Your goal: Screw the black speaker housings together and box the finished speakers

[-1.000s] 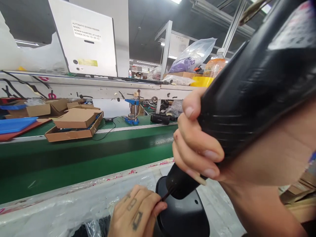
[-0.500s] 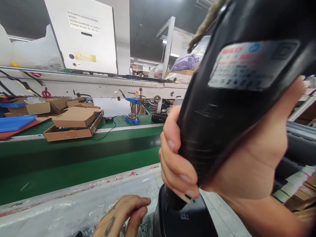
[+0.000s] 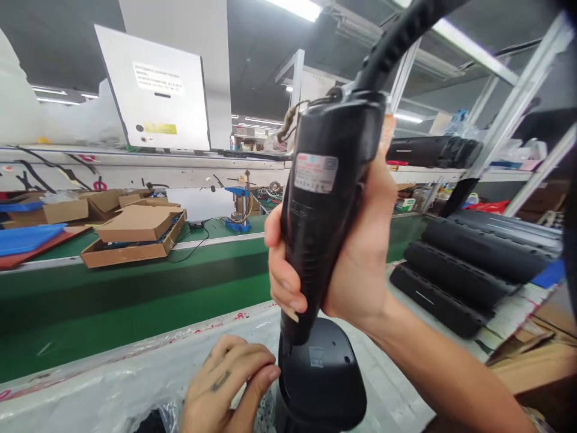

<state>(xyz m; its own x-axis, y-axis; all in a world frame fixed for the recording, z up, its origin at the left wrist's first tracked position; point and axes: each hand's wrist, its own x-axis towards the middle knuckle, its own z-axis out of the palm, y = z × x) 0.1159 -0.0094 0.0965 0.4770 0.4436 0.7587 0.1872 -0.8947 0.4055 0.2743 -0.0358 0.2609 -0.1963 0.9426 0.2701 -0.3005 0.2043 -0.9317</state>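
Note:
My right hand (image 3: 351, 264) is wrapped round a black electric screwdriver (image 3: 327, 198) that stands upright, its tip down on a rounded black plastic part (image 3: 322, 376) at the bottom centre. A thick black cable (image 3: 401, 30) rises from the tool's top. My left hand (image 3: 228, 385) sits just left of the black part with its fingers curled together, touching the part's edge; whether anything is between those fingers is hidden. Clear plastic film (image 3: 135, 385) covers the bench under both.
A green conveyor belt (image 3: 135, 294) runs across beyond the bench. Cardboard boxes (image 3: 135, 234) and blue trays (image 3: 27, 237) lie behind it. A white screw-feeder box (image 3: 157, 90) stands on the shelf above. Long black housings (image 3: 469, 264) are stacked at the right.
The screwdriver has swung from a steep slant near the camera to upright and farther off. My left hand has drawn back to the part's left edge.

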